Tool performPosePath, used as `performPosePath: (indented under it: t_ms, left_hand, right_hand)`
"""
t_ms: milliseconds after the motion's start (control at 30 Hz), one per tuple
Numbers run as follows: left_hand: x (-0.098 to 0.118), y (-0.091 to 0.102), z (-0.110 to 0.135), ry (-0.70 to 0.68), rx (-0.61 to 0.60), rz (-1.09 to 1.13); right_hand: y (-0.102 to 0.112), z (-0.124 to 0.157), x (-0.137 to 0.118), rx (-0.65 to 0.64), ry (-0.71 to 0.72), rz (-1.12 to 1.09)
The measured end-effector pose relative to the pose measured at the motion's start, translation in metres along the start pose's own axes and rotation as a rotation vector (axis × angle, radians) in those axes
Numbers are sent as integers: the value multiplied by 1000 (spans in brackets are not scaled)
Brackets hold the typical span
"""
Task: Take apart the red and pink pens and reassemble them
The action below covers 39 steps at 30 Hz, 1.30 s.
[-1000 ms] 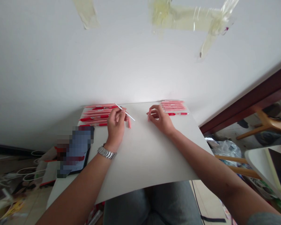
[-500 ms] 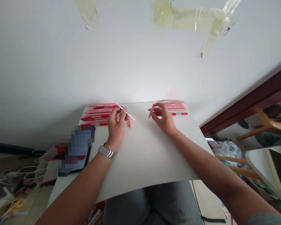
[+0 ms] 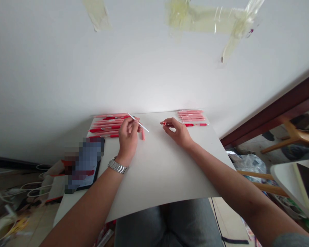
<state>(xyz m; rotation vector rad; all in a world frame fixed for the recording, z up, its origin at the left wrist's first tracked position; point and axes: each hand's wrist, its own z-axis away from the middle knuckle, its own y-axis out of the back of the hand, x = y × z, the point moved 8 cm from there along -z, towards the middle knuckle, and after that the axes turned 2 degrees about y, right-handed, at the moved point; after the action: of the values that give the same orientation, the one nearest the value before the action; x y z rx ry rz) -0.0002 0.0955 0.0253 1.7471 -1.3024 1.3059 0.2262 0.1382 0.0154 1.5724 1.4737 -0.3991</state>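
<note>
My left hand (image 3: 128,133), with a metal watch on its wrist, is closed with a thin white pen refill (image 3: 144,128) pinched between thumb and fingers. The refill slants down to the right. Just beside those fingers is a short pink pen piece (image 3: 143,134); whether the hand touches it I cannot tell. My right hand (image 3: 179,133) pinches a pink pen barrel (image 3: 164,124), its round open end facing me and the rest hidden by the fingers. Pink and red pens (image 3: 106,122) lie in a row left of my left hand.
Several pink pens (image 3: 192,116) and a red pen (image 3: 202,124) lie at the back right of the white table (image 3: 157,171). A phone (image 3: 86,166), partly blurred out, rests on its left edge. The wall (image 3: 144,68) stands directly behind.
My right hand has turned the pink pen barrel from upright and slanted to end-on, its opening now towards me. My left hand and the refill have stayed in place.
</note>
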Motion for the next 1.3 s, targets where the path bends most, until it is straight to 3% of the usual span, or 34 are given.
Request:
performPosePath:
  t_ms: [133,800,1100,1300]
  left_hand:
    - [0,0,0,-13,0,-12]
    - [-3,3,-1,-25,6,-55]
    - [-2,1,0,-16,8,-16]
    - [-2,-1,0,9,5,65]
  right_hand:
    - [1,-1,-9,6,79,15]
    - [4,0,-16,33,170,28]
    - [3,0,-16,36,83,-34]
    - [-3,1,-11,-32,5,-137]
